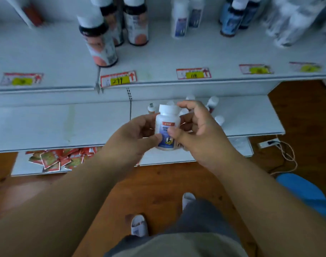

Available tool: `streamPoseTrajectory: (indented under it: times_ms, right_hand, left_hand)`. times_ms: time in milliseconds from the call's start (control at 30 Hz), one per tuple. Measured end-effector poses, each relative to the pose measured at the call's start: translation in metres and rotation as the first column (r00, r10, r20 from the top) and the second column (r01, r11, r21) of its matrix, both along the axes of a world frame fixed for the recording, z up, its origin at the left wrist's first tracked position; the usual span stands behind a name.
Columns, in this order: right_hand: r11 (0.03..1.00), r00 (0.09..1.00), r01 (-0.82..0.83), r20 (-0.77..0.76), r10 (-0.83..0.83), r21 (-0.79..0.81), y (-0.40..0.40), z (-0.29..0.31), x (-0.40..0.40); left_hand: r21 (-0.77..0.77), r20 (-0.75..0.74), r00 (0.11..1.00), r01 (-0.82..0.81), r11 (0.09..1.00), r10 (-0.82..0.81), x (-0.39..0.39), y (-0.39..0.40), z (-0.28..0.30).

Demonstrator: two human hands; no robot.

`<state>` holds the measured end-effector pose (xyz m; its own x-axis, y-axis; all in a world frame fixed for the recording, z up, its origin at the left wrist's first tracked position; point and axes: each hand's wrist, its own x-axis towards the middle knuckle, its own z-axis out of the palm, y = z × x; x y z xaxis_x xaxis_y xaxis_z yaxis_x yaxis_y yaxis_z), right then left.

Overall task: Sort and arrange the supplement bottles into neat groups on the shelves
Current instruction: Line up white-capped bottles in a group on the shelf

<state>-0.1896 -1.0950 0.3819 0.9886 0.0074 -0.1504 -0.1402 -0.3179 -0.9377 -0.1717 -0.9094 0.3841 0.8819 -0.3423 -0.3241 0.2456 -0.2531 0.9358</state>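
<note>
White shelving (47, 125) stands on a reddish wooden floor (158, 182).

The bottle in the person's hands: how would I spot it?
Look below the top shelf with its price tags, in front of the middle shelf. There the left hand and right hand hold a small white plastic bottle upright; its blue label marks it out.

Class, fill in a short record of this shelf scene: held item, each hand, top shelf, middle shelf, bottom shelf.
held item: white bottle, upright, blue label
left hand: grips bottle's side
right hand: grips the other side, thumb on label
top shelf: dark bottles, white bottles, price tags
middle shelf: more white-capped bottles behind the hands
bottom shelf: red packets
</note>
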Motion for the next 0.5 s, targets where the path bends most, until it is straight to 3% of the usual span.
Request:
streamPoseTrajectory:
  times_ms: [167,367,500]
  right_hand:
    - [0.998,0.992,0.055,0.116,-0.056,0.010,-0.041,0.042,0.046]
    - [0.971,0.969,0.139,0.227,-0.093,-0.193,-0.097,0.059,0.141]
    - [0.951,0.954,0.119,0.300,-0.029,-0.287,-0.116,0.051,0.206]
  left_hand:
    - [0.178,0.222,0.974,-0.084,0.980,0.043,0.043,-0.042,0.050]
    - [0.282,0.434,0.885,-0.312,0.907,0.170,0.131,-0.131,0.056]
    - [0.334,0.436,0.860,-0.428,0.840,0.265,0.193,-0.170,0.042]
